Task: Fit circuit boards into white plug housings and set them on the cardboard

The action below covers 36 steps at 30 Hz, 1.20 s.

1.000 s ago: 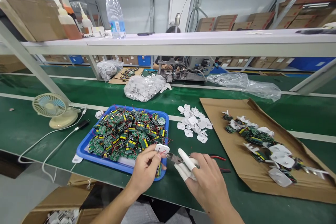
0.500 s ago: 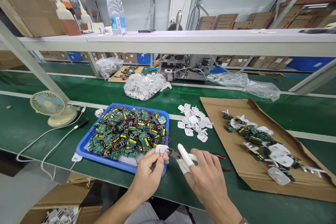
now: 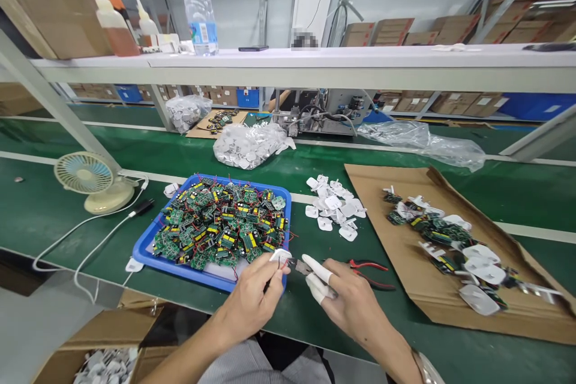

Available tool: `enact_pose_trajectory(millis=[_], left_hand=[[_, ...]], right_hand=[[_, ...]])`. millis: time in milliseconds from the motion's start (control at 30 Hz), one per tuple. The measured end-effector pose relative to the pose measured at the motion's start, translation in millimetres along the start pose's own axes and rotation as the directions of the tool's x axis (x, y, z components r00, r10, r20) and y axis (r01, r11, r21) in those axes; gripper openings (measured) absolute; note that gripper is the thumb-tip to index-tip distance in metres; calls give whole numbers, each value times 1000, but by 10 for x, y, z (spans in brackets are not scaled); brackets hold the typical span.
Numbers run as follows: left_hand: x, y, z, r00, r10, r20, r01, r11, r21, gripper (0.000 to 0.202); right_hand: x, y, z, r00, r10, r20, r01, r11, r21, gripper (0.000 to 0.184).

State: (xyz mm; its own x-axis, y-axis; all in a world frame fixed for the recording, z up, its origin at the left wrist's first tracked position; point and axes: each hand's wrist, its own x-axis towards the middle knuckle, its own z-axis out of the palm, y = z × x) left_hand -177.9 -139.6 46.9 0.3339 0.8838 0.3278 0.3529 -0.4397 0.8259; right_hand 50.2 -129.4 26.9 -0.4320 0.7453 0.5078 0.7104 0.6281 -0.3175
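My left hand (image 3: 254, 294), its fingers pinched, holds a white plastic plug cover (image 3: 281, 255) over the near right corner of the blue tray (image 3: 189, 278). A thin red wire shows against the cover. Whatever else sits inside that hand is hidden. My right hand (image 3: 344, 294) wears white finger cots on the index finger and thumb, whose tips are apart. Beneath it, partly covered, lie red-handled pliers (image 3: 375, 265) on the green table, jaws toward the cover. Green circuit boards (image 3: 225, 222) with yellow parts and red wires fill the tray.
Loose white plug covers (image 3: 333, 203) lie behind my right hand. A cardboard sheet (image 3: 382, 252) at right bears boards joined to covers. At left stand a small fan (image 3: 85, 174) and cables. A bag of white parts (image 3: 249, 145) lies behind the tray, below a shelf (image 3: 315, 59).
My right hand has drawn its fingers closer together and shifted slightly, uncovering more of the plier handles. The cover in my left hand has tilted. The view has shifted a little.
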Motion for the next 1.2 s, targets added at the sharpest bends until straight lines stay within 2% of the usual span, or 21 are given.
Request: enact_pose_trajectory(millis=[67, 133, 233, 300, 433, 567, 633, 733, 900, 1200], left_hand=[[8, -48, 6, 999, -33, 13, 33, 999, 1, 30], [16, -102, 18, 997, -80, 17, 80, 997, -5, 32], [20, -161, 26, 993, -114, 26, 115, 992, -42, 34], [18, -175, 20, 991, -132, 22, 133, 987, -87, 38], [10, -161, 2, 984, -175, -13, 172, 977, -130, 47], [4, -96, 17, 982, -187, -4, 184, 970, -157, 49], [5, -47, 33, 983, -184, -5, 181, 970, -159, 48], [10, 28, 57, 985, -170, -18, 165, 975, -149, 46], [8, 112, 82, 986, -162, -33, 158, 983, -97, 43], [1, 167, 129, 993, -118, -23, 119, 993, 21, 34]], right_hand=[[10, -42, -16, 994, 96, 50, -104, 975, 194, 28], [23, -102, -44, 986, 167, 23, -166, 940, 299, 32], [29, -173, -90, 985, 164, -44, -143, 939, 312, 37], [18, -187, -113, 987, 154, -40, -136, 948, 287, 40], [-23, -156, -127, 991, 111, -77, -98, 983, 157, 33], [-14, -163, -121, 982, -42, -186, 10, 985, -170, 9], [14, -197, -129, 979, -89, -184, 28, 950, -312, 13], [47, -251, -152, 980, -130, -147, 53, 897, -438, 17], [31, -284, -158, 973, -191, -133, 93, 843, -530, 21], [30, -334, -121, 968, -215, -133, 102, 813, -573, 23]])
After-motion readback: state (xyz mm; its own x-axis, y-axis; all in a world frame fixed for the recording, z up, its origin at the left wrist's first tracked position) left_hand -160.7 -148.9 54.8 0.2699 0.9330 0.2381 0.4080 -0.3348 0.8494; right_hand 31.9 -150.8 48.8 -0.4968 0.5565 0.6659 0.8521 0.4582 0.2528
